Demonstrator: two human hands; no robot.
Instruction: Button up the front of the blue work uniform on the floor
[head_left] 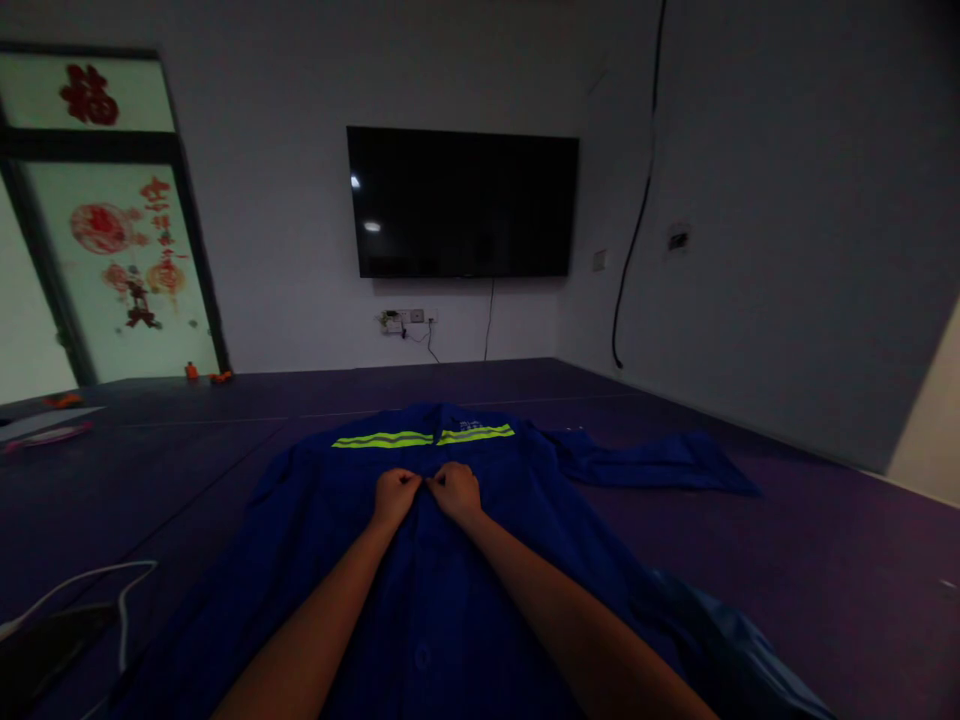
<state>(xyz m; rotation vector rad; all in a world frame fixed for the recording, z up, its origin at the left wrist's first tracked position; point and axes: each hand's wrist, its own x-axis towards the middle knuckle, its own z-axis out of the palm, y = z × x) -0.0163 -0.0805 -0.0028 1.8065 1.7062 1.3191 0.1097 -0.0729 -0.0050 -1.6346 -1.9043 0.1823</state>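
A blue work jacket (pixel 480 580) with yellow-green reflective strips across the chest lies spread out in front of me, collar at the far end. One sleeve stretches out to the right. My left hand (pixel 396 495) and my right hand (pixel 454 490) meet at the front placket, just below the strips. Both hands are closed in a pinch, fingertips close together on the jacket's front edge. Whether a button sits between them is hidden. Nearer to me, a button (pixel 423 656) shows on the placket.
A dark phone-like object (pixel 52 650) with a white cable (pixel 97 572) lies at the lower left. Small orange items (pixel 192 371) stand by the glass door (pixel 112 260). A television (pixel 463 205) hangs on the far wall, and a black cable (pixel 634 250) dangles at the right.
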